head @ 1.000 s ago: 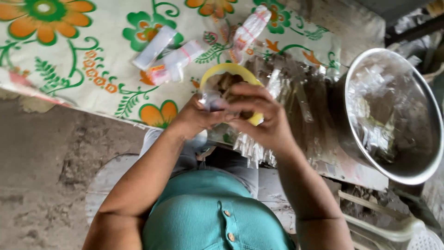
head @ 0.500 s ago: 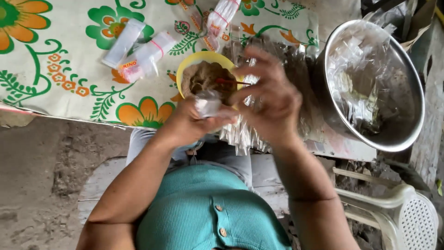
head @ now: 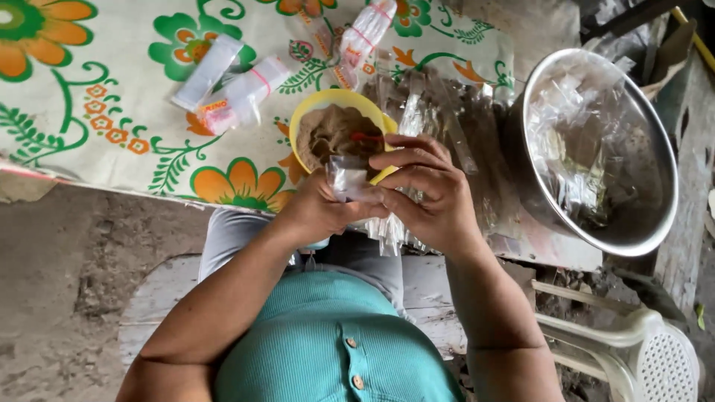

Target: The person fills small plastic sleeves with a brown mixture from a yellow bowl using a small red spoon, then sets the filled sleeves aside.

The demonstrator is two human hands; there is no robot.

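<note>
The small clear bag sits pinched between both hands just in front of the yellow bowl of brown powder, nearer the bowl's rim than before. The left hand grips it from below; the right hand closes fingers on its top. A steel basin stands well right.

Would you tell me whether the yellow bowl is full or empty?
Nearly full: brown powder heaps close to the rim of the yellow bowl, with a red spoon lying in it.
</note>
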